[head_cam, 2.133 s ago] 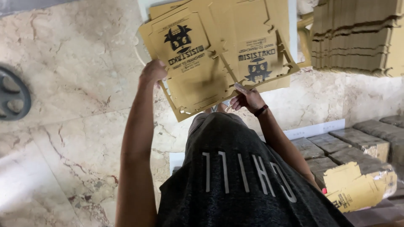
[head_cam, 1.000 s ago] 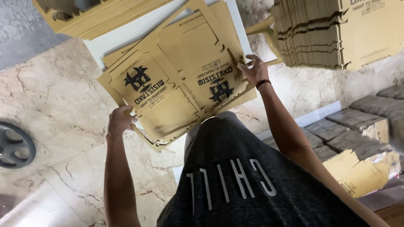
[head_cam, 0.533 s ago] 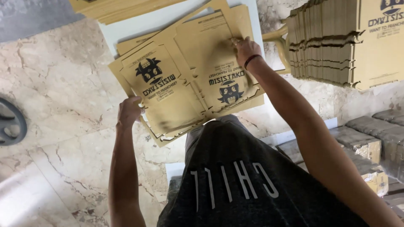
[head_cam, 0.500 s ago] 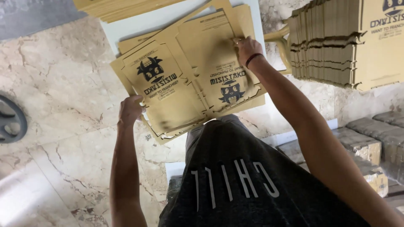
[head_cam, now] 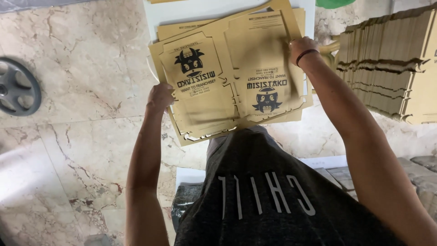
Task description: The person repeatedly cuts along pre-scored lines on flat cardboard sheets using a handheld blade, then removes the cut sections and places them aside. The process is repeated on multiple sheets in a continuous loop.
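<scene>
A small stack of flat, die-cut tan cardboard box blanks [head_cam: 214, 100] with black printed logos lies across my lap and onto a white board [head_cam: 182, 13]. My left hand [head_cam: 160, 96] grips the stack's left edge with curled fingers. My right hand [head_cam: 301, 46], with a dark band on its wrist, holds the top blank near its right edge. The top blank sits slightly skewed over those beneath it. My dark printed shirt [head_cam: 273, 196] hides the near edge of the stack.
A tall pile of folded tan cardboard [head_cam: 391, 73] stands at the right. A grey wheel-shaped object [head_cam: 16, 91] lies on the marble floor [head_cam: 77, 136] at the left. Folded boxes [head_cam: 423, 177] sit low at the right, and a green thing [head_cam: 334, 2] at the top.
The view has tilted and drawn nearer to the blanks. My right hand moved from the stack's lower middle up to its right edge; my left hand stayed on the left edge.
</scene>
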